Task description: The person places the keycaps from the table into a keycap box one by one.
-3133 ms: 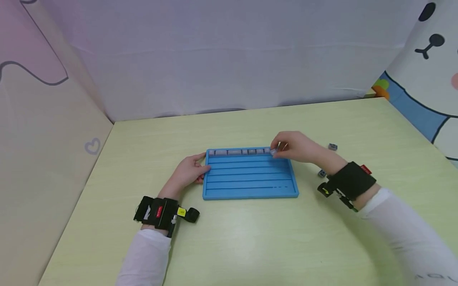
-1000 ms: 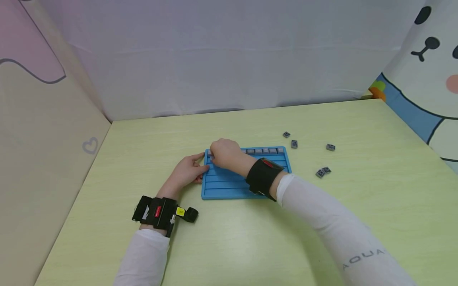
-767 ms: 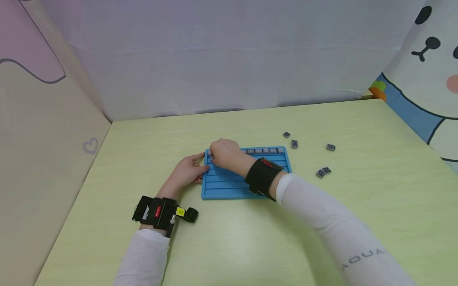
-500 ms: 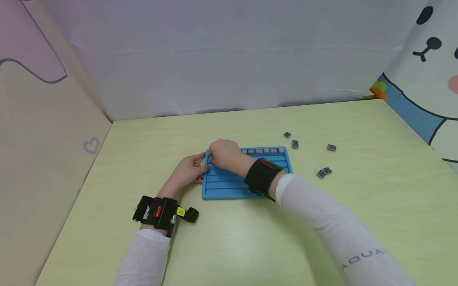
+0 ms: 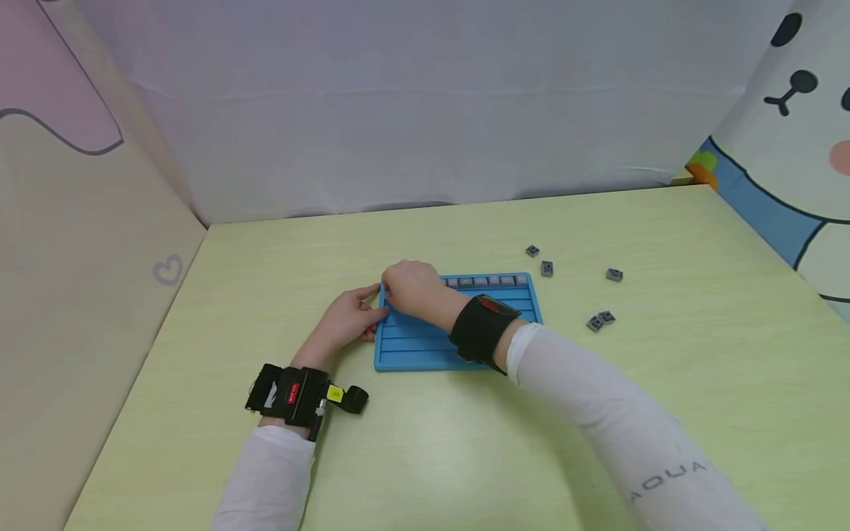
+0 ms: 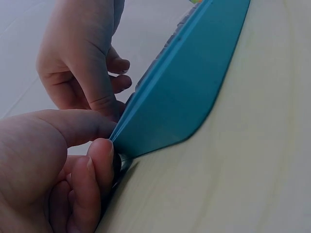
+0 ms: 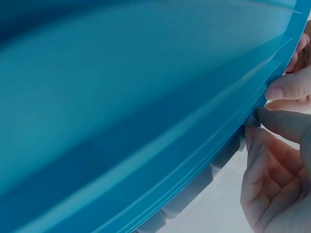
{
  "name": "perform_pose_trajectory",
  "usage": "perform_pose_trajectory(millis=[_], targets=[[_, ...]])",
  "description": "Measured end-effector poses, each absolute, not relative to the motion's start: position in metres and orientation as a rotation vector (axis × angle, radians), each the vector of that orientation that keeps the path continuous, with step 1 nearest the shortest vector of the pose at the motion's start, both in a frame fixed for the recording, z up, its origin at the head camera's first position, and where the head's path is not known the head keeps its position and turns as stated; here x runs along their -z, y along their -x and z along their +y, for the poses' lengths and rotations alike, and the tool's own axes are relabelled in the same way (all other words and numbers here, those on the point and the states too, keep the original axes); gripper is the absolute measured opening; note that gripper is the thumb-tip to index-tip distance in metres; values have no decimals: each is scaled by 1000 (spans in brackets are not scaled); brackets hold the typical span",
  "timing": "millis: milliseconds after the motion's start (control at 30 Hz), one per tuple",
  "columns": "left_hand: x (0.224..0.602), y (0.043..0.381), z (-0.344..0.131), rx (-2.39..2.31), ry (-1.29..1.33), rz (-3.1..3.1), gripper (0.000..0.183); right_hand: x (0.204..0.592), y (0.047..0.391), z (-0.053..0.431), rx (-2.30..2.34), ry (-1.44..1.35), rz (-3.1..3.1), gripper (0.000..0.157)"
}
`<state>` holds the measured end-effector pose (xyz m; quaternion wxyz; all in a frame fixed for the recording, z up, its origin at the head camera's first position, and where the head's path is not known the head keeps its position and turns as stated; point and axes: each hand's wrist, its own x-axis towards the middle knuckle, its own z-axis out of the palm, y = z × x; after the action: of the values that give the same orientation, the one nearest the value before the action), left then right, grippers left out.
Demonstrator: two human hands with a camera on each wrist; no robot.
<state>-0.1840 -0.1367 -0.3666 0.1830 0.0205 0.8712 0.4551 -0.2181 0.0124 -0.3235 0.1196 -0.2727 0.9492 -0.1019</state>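
Note:
A blue keycap tray (image 5: 415, 348) with raised ridges lies on the table, a row of grey keycaps (image 5: 493, 281) along its far edge. My left hand (image 5: 347, 318) grips the tray's left edge, thumb on the rim and index finger stretched toward the far corner. Over the left end of the keycap row, my right hand (image 5: 417, 289) bends down and covers that stretch. The right wrist view shows its thumb and finger pinching a small grey keycap (image 7: 251, 119) at the tray's corner, close to the left thumb (image 7: 276, 92).
Right of the tray lie several loose keycaps: one keycap (image 5: 533, 251) beyond its far corner, another (image 5: 547, 268) just beside it, a third (image 5: 614, 274) farther right and a touching pair (image 5: 600, 320) nearer. A white cloth (image 5: 425, 110) hangs behind the table.
My right hand has swung from the row's right end to its left end, uncovering loose keycaps; lately it edged slightly farther left. The left hand and tray have stayed put.

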Motion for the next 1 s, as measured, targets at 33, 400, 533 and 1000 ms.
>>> perform_pose_trajectory(millis=[33, 400, 533, 1000], targets=[[367, 184, -137, -1284, -59, 2458, 61, 324, 219, 12, 311, 798, 2768, 16], [367, 184, -136, -1295, -60, 2450, 61, 328, 221, 12, 400, 819, 2719, 19], [366, 184, -136, -1293, -59, 2454, 61, 327, 220, 12, 396, 810, 2721, 19], [364, 183, -136, -1285, -54, 2454, 61, 327, 220, 12, 415, 811, 2710, 23]])
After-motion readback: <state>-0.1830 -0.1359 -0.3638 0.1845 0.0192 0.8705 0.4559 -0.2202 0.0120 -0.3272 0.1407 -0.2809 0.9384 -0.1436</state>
